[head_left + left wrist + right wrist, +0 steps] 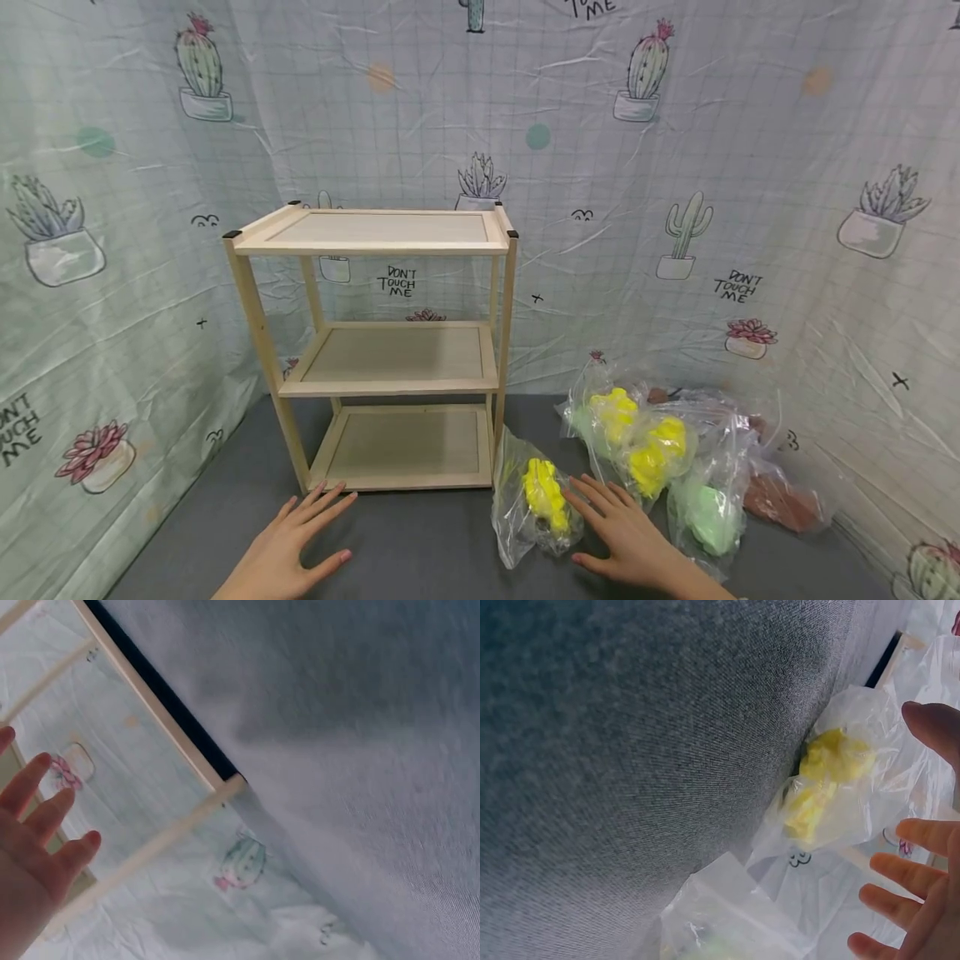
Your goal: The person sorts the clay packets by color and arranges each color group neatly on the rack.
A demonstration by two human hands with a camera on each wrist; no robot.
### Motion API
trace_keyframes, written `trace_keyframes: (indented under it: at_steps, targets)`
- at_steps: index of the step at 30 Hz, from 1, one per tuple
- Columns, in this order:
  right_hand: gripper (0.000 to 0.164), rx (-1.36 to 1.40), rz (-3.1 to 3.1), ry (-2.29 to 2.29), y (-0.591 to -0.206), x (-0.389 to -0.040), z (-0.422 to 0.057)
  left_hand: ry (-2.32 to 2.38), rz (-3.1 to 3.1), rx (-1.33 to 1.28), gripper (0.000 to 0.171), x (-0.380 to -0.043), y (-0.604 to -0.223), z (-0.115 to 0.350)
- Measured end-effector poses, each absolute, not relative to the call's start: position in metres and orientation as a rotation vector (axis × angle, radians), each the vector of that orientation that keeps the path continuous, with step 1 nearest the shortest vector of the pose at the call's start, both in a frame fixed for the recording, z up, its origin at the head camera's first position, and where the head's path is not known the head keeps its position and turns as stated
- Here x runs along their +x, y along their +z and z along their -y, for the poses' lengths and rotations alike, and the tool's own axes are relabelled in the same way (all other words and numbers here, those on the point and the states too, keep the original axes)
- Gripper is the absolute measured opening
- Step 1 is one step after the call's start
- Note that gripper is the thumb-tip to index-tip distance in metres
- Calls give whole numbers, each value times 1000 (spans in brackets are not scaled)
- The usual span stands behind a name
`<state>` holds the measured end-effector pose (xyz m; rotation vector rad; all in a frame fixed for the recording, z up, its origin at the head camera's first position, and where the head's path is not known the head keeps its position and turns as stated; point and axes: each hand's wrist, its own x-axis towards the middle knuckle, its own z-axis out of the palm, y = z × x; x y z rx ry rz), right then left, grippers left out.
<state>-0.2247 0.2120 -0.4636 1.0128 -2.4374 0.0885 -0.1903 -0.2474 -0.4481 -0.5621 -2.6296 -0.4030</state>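
The three-tier wooden shelf point(375, 248) stands upright on a dark grey surface point(420, 550), its four posts topped with black caps point(233, 234). The left hand point(288, 537) is in front of the shelf, near the foot of its front left post; its fingers are spread and released, the thumb held well away from them. In the left wrist view the same fingers appear loosely parted, with the shelf's pale rails behind them.

The right hand point(622, 533) is to the right of the shelf and nearer the person, also released, palm down with the fingers fanned out. Its fingertips reach the edge of a clear plastic bag point(513, 533); whether they touch it, I cannot tell. That bag lies just beside the shelf's front right post and contains a lumpy bright yellow piece point(545, 492).

Farther to the right of the shelf, beyond the right hand, more transparent bags lie crowded together. Nearest the shelf among these are bags with yellow pieces point(656, 458); farther from it come a bag with a pale green piece point(712, 521) and one with a reddish-brown piece point(783, 500). The exact shapes inside are blurred by the creased plastic. Behind the shelf and on both sides of it hangs a pale, wrinkled curtain point(525, 75) printed with potted cacti.
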Motion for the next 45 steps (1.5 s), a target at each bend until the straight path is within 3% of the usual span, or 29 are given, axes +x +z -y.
trace_keyframes:
  at_steps: [8,27,34,45]
  targets:
    - [80,1064,2425,79,-464,-230,-205,-532,2550,-535,60,-199,-447,264]
    - [77,1084,2442,83,-466,-238,-193,-1000,2007,-328,25,-236,-426,295]
    - [78,1073,2407,105,-463,-241,-191,-1357,1830,-395,32,-258,-436,304]
    - [75,1074,2501,92,-462,-247,-184,-1492,1987,-206,32,-269,-430,286]
